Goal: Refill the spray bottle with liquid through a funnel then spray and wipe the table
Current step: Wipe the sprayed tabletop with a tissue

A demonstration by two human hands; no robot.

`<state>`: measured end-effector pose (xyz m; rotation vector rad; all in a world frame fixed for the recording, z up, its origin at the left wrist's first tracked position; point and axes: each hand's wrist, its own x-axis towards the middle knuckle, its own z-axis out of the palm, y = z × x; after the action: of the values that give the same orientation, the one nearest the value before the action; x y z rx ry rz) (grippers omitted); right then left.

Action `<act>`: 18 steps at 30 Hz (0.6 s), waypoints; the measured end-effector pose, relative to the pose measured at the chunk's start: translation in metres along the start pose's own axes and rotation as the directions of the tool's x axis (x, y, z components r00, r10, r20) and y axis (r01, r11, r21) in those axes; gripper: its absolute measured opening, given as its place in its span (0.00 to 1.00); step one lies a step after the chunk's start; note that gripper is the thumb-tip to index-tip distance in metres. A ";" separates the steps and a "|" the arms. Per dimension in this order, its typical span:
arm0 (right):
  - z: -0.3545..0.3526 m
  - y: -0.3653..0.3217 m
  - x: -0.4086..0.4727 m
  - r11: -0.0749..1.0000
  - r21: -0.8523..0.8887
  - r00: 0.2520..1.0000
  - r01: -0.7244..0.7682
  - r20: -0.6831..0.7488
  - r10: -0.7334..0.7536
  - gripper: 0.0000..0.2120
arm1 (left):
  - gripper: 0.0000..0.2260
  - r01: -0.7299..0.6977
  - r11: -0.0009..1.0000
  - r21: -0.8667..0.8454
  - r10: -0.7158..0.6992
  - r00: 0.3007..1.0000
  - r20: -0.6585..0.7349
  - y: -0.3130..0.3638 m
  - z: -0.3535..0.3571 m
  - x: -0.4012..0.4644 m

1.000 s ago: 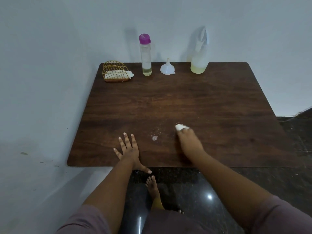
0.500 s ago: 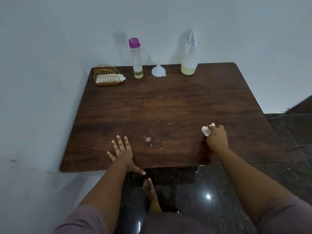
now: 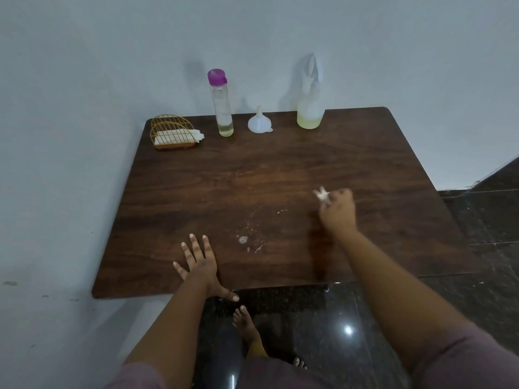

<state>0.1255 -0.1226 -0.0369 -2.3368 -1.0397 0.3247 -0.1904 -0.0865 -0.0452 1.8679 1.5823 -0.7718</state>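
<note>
Plain pale wall behind, dark wooden desk (image 3: 280,169) pushed up against it, glossy black floor below. Along the back edge sat the wire napkin holder (image 3: 174,133), the tall bottle with the purple cap (image 3: 222,108), the little white funnel (image 3: 259,123) standing mouth down, and the spray bottle (image 3: 309,108) with a bit of yellowish liquid in the bottom, so the refill and spray parts looked done.

What changed: a second earlier the right hand (image 3: 338,213) was rubbing close to the foamy droplets (image 3: 243,239) near the middle front of the desk, and since then it had swept out to the right, then a bit further back. Its fingers were curled tight round a scrunched white tissue (image 3: 322,195), which poked out past the knuckles. It was blurry, so I couldn't tell whether the tissue was touching the wood.

The left hand (image 3: 198,262) hadn't budged, flat on the front edge with fingers spread, thumb hanging off, holding nothing.

My read: wiping was mid-way. That foam patch and a few specks were left behind, so the tissue would probably need to come back over them.
</note>
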 end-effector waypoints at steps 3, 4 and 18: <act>-0.011 0.026 0.032 0.974 -0.205 0.993 -0.091 0.058 0.105 0.15 | 0.78 -0.006 1.000 -0.006 0.006 1.000 0.005 -0.001 0.000 0.000; -0.006 0.025 0.030 0.964 -0.260 0.988 -0.065 0.119 0.099 0.16 | 0.78 -0.011 1.000 -0.003 0.011 1.000 0.007 -0.001 0.001 0.001; 0.028 0.004 0.030 0.986 -0.147 0.997 0.072 0.035 -0.067 0.14 | 0.78 -0.007 1.000 -0.011 0.007 1.000 0.011 -0.002 0.001 0.004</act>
<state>0.1358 -0.0913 -0.0619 -2.4266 -1.1939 0.2645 -0.1919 -0.0838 -0.0491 1.8571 1.5693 -0.7679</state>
